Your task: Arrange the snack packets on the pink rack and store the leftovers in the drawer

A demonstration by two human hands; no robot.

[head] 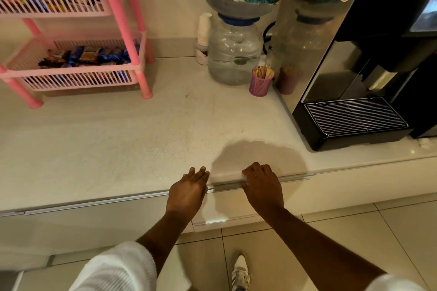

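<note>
Upper left of the frame, the pink rack point(123, 19) already has snack packets point(87, 55) sitting in its baskets. They look like light, crinkly, slippery wrappers, so I'd pinch them by the ends rather than squeeze. Bottom centre, the left hand point(188, 190) lies flat and open on the countertop point(118, 137) edge. Just right of it, the right hand point(262, 184) curls its fingers over the drawer point(236, 205) lip; it probably slides stiffly, so grip that top edge.

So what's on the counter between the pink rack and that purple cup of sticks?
Nothing: in the head view, bare counter runs from the pink rack to the purple cup.
</note>
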